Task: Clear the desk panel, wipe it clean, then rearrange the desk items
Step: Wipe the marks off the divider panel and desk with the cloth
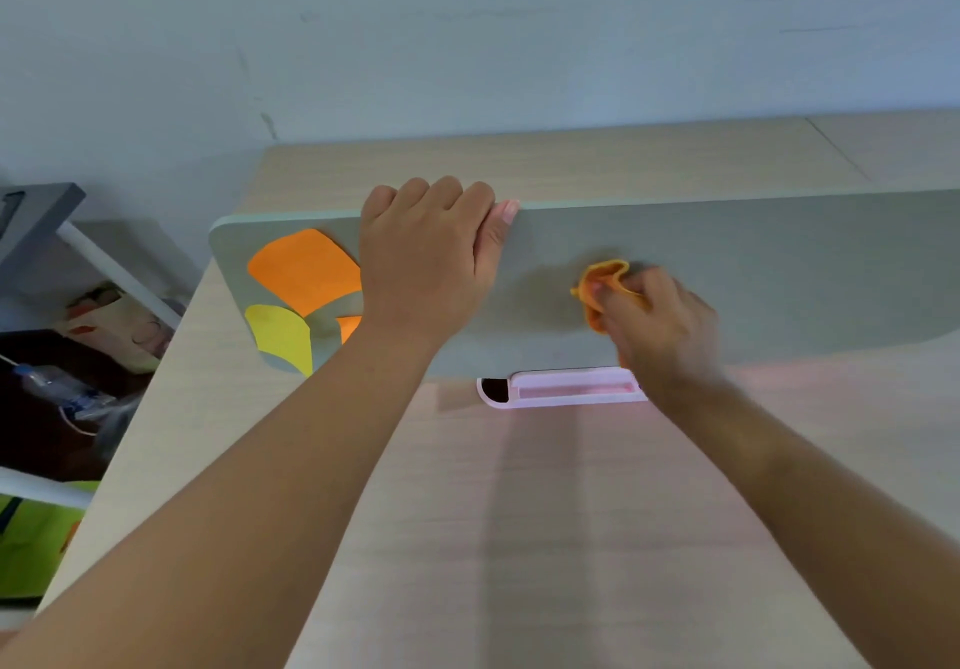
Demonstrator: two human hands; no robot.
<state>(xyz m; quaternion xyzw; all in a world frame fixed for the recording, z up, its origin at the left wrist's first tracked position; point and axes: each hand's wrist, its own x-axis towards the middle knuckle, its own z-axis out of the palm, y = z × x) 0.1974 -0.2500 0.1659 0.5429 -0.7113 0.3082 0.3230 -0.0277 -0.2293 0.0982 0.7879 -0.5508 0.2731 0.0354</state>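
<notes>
Cloth on the grey panel, mid-frame.
Left hand [426, 263] grips the desk panel [753, 273] top edge; right hand [660, 325] bunches an orange cloth [602, 279] against its face.

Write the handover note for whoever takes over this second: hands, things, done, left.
Left hand grips the top edge of the desk panel, steadying it. Right hand holds a bunched orange cloth against the panel's face.
Pink tray sits on the desk at the panel's foot. Orange and yellow shapes are on the panel's left end.
Done: panel mostly cleared, wiping under way.
Left: finish wiping, deal with the shapes if removable, rearrange desk items.
</notes>
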